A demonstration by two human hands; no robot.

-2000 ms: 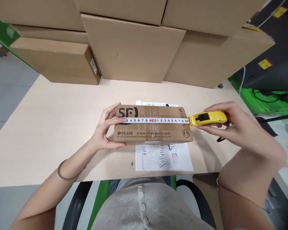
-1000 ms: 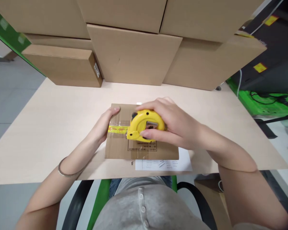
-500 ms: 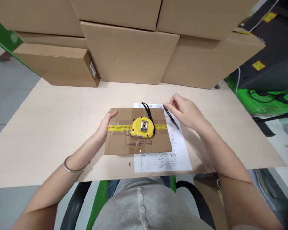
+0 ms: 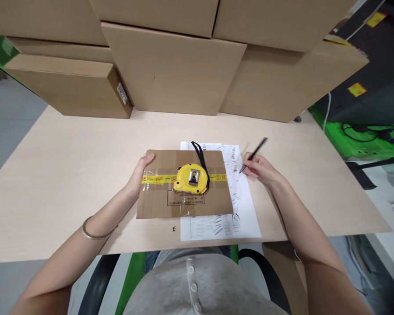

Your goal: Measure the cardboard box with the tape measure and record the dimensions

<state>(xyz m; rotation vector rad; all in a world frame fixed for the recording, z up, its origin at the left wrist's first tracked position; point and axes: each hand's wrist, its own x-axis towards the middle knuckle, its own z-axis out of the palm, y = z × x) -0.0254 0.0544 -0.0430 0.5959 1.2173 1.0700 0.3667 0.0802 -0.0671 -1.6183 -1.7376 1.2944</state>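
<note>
Left hand (image 4: 138,171) grips the taped box's (image 4: 157,202) left edge; right hand (image 4: 260,168) pinches a pen (image 4: 254,154) over the paper (image 4: 244,205) beside it; print unreadable.

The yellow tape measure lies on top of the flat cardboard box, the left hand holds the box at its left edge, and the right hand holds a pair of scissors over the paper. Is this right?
Not quite. In the head view the right hand holds a pen, not scissors, with its tip on the paper. The rest stands: the tape measure lies on the box, and the left hand holds its left edge.
</note>
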